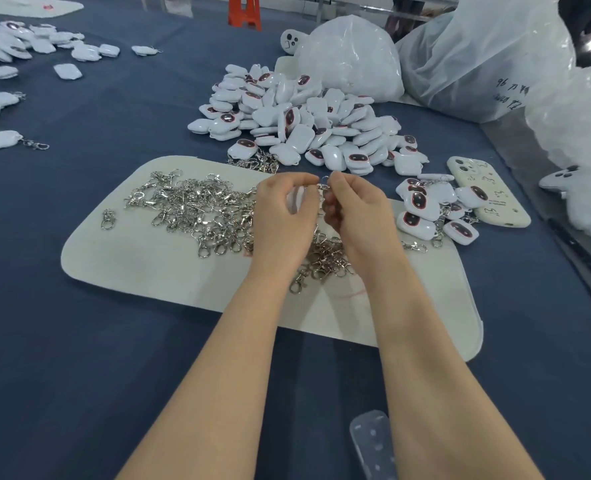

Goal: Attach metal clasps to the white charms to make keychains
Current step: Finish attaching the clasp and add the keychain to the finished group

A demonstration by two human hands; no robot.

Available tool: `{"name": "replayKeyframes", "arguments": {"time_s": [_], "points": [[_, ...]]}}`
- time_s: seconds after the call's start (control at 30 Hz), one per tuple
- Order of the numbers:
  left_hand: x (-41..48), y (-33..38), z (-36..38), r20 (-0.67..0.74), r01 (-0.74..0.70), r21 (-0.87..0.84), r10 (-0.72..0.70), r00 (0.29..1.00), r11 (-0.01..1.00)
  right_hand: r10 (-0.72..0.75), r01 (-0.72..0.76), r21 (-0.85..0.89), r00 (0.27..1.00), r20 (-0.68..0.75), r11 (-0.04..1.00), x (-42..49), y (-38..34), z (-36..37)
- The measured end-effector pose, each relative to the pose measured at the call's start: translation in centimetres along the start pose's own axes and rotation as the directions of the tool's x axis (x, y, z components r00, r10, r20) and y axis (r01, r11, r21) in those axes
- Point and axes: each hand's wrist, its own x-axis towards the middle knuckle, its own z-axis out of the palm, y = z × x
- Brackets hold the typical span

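Note:
My left hand (283,209) curls round a white charm (296,199), mostly hidden behind its fingers. My right hand (353,209) pinches a metal clasp (323,188) right beside that charm, between the two thumbs. Both hands hover over a white mat (141,258) strewn with several loose silver clasps (197,209). Beyond the mat lies a big heap of white charms (297,123) with dark oval faces. A small cluster of charms with clasps on them (432,209) sits just right of my right hand.
A phone in a white case (488,192) lies right of the cluster. Crumpled clear plastic bags (477,53) fill the back right. More charms with clasps (7,138) lie at the left on the blue cloth. A clear plastic piece (372,441) sits near the front edge.

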Motion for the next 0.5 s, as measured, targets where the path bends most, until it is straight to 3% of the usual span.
{"name": "replayKeyframes", "arguments": {"time_s": [0.23,0.5], "points": [[0.07,0.0,0.1,0.019,0.022,0.018,-0.023,1.0,1.0,-0.004,0.006,-0.03,0.999,0.045,1.0,-0.15,-0.02,-0.19],[0.3,-0.14,-0.09,0.046,0.0,0.029,-0.002,0.999,1.0,-0.034,0.049,-0.263,0.998,0.058,0.963,-0.41,0.0,-0.24]]}}
